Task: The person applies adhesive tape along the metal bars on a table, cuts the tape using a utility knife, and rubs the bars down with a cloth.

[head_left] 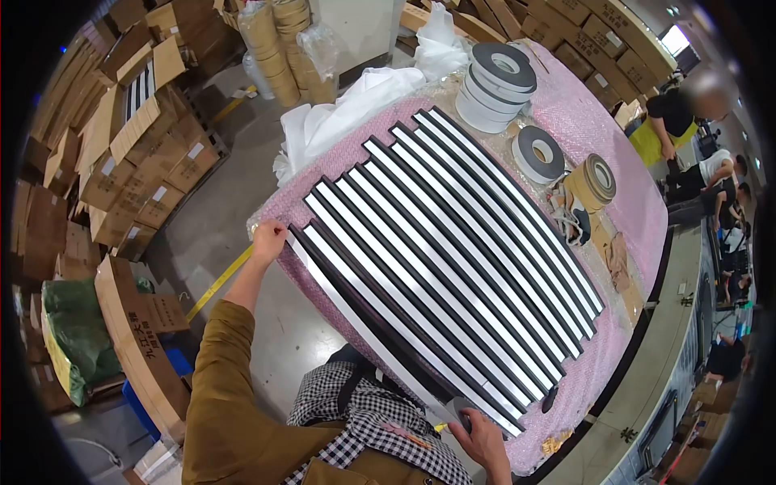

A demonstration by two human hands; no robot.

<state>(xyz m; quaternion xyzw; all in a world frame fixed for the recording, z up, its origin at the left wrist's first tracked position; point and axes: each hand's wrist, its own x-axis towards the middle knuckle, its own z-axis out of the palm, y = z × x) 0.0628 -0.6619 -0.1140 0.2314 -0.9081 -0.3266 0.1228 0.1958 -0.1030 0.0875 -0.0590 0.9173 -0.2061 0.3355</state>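
Long black-and-white strips (436, 250) lie side by side on a table covered in pink bubble wrap (356, 137). My left hand (269, 241) pinches the upper left end of the nearest strip, at the table's left edge. That strip curves along the near edge towards my right hand (482, 440), whose fingers are closed round a dark grey object (459, 412) near the strip's lower end. What this object is cannot be made out clearly.
Rolls of grey-and-white tape (501, 77) and a brown tape roll (596, 182) stand along the table's far side. White wrapping (347, 105) lies at its back left. Cardboard boxes (153, 186) are stacked at the left. Several people, one in black (672, 113), are at the right.
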